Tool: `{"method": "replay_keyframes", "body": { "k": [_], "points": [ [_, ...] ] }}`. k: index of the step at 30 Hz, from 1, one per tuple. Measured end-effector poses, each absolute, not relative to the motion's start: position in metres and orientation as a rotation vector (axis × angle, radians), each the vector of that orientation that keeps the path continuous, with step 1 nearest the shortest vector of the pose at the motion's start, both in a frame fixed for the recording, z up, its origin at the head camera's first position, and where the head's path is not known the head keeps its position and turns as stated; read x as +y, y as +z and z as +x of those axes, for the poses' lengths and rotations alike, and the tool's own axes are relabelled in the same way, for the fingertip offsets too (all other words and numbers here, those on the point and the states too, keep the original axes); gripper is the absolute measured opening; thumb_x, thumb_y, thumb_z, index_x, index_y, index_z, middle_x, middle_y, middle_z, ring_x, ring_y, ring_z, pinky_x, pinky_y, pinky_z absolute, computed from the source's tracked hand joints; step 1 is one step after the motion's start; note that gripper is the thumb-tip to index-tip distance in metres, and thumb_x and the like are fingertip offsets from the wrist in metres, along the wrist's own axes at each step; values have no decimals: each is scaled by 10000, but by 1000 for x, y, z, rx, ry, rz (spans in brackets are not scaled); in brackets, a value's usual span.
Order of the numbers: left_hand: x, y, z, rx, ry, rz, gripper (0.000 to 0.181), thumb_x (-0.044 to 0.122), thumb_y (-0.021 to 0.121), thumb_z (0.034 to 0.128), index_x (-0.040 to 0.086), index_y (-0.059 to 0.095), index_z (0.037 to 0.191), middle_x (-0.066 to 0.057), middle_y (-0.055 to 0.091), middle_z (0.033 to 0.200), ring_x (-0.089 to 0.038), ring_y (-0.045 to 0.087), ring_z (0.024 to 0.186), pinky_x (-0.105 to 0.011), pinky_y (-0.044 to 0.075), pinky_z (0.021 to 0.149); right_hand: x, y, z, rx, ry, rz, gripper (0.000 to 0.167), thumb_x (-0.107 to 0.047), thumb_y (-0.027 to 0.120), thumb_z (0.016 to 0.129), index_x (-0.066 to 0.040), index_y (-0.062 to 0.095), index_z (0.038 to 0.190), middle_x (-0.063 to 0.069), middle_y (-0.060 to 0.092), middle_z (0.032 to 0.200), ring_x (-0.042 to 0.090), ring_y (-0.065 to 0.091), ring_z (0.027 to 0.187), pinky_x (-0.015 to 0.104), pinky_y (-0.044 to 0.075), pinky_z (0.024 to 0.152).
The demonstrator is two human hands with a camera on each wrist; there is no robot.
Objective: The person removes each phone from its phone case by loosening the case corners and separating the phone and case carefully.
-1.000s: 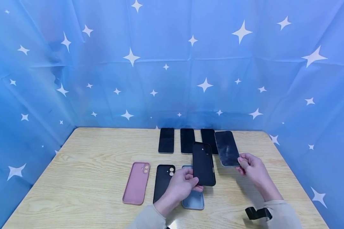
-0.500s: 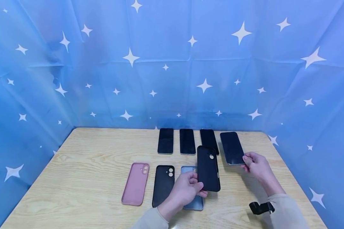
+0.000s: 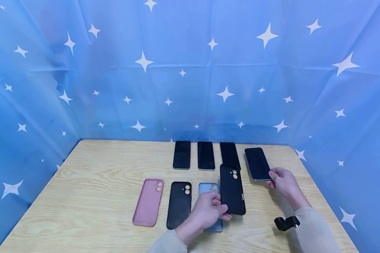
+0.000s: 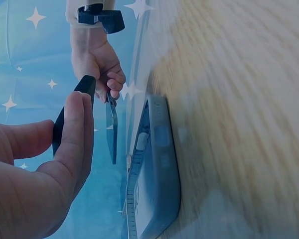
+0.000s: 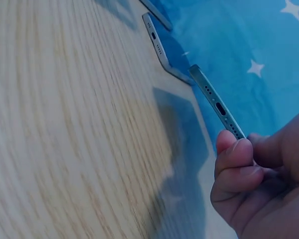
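Observation:
In the head view my left hand (image 3: 207, 211) pinches a black phone case (image 3: 232, 189) by its lower left edge, thumb on the inner face. That case is raised and tilted, its camera opening at the top, and it hangs partly over a light blue phone case (image 3: 216, 226) lying on the table. To the right, my right hand (image 3: 284, 182) grips a dark-screened phone (image 3: 257, 163) at its lower right corner. The right wrist view shows the phone's bottom edge (image 5: 220, 108) with its port, held off the table between thumb and fingers. Phone and held case are apart.
On the wooden table (image 3: 91, 182), three dark phones, left (image 3: 181, 154), middle (image 3: 206, 155) and right (image 3: 229, 154), lie along the back edge. A pink case (image 3: 148, 202) and another black case (image 3: 179, 203) lie left of my left hand. A star-patterned curtain (image 3: 190, 70) stands behind.
My left hand has shifted right and slightly toward me with the black case, whose inner face has turned. The right hand has moved the phone a little right, and it now looks flatter.

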State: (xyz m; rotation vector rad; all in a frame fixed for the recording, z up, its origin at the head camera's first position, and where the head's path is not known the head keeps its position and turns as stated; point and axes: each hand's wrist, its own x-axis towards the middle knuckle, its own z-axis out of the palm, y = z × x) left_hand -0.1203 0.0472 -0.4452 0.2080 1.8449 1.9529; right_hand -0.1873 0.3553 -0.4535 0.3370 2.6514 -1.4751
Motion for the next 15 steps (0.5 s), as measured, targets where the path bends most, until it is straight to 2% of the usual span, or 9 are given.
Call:
{"method": "replay_keyframes", "body": {
  "k": [8, 11, 15],
  "points": [
    [49, -445, -119, 1859, 1921, 221, 77, -78, 641, 960, -41, 601, 1015, -102, 691, 799, -349, 773, 758, -345, 614, 877, 361, -459, -196, 2633, -1442, 385, 349, -43, 369, 1094, 229, 436, 1303, 16, 657, 732, 87, 564, 634, 215, 495, 559],
    [50, -445, -118, 1852, 1908, 204, 129, -77, 644, 962, -62, 607, 1085, -106, 655, 822, -350, 773, 771, -361, 609, 898, 362, -462, -199, 2619, -1458, 403, 335, -37, 379, 1088, 226, 457, 1280, 10, 652, 712, 87, 561, 618, 209, 495, 548],
    [51, -446, -117, 1834, 1900, 170, 288, -76, 646, 964, -115, 568, 1239, -111, 617, 928, -358, 772, 782, -380, 604, 917, 363, -466, -201, 2605, -1447, 450, 335, -63, 375, 1100, 198, 477, 1283, -7, 651, 717, 84, 562, 622, 212, 491, 554]
  ]
}}
